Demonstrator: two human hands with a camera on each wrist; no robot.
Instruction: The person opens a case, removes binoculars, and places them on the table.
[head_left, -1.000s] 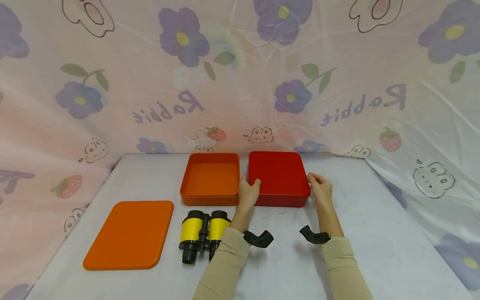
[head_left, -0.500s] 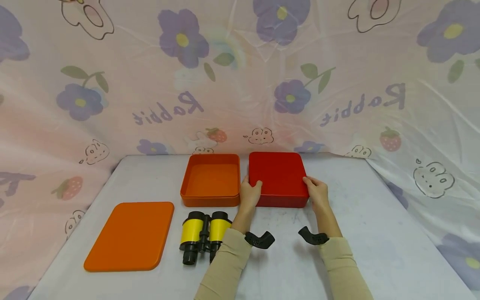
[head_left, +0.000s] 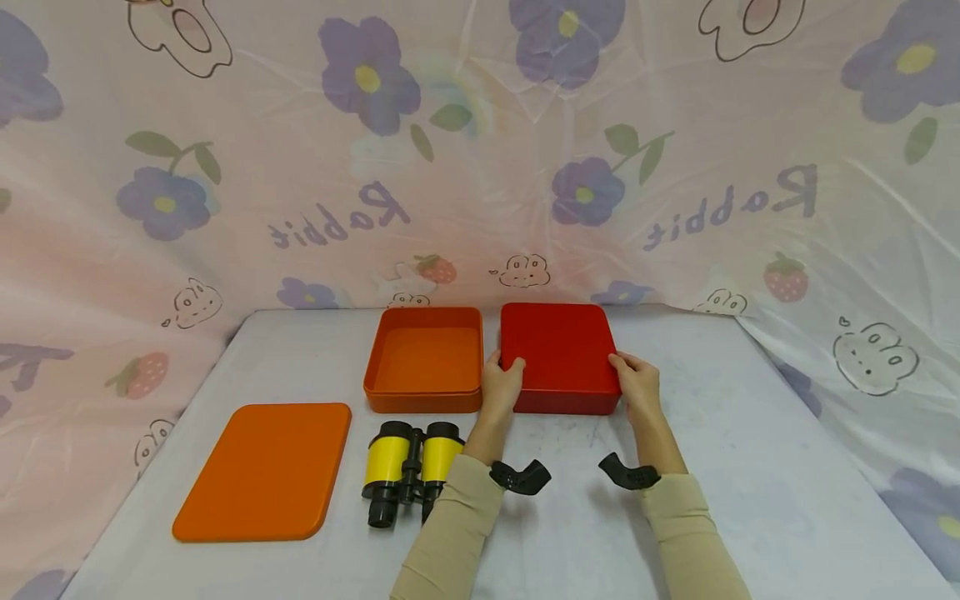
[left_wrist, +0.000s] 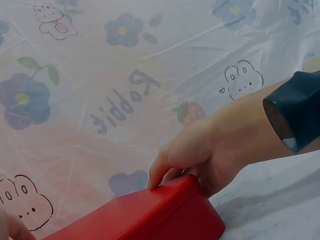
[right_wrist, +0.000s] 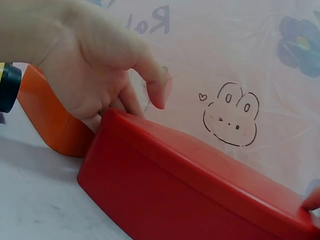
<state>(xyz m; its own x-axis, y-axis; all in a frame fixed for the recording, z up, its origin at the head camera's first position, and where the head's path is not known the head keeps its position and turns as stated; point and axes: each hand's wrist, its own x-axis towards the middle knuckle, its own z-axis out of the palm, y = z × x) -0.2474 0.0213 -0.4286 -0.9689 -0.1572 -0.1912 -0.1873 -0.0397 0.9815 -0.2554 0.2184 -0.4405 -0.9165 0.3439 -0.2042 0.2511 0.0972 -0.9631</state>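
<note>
A red box [head_left: 558,350] with its lid on stands at the back of the table. My left hand [head_left: 500,387] grips its left side, fingers down along the wall; in the right wrist view the left thumb [right_wrist: 157,92] hovers over the lid's edge. On the other side my right hand [head_left: 637,385] holds the box by its right edge, thumb on top and the other fingers against the side. The left wrist view shows this right hand [left_wrist: 200,152] at the box's corner. What the red box contains is hidden.
Close to the left of the red box stands an uncovered orange box [head_left: 423,402]. Its flat orange lid [head_left: 262,472] lies at the front left. Yellow and black binoculars [head_left: 384,460] lie beside my left forearm, partly covered by the sleeve. A patterned curtain [head_left: 480,167] hangs behind the table.
My right hand has shifted slightly, bringing its thumb from beside the red box onto the top right edge. The left hand and the box stay in place.
</note>
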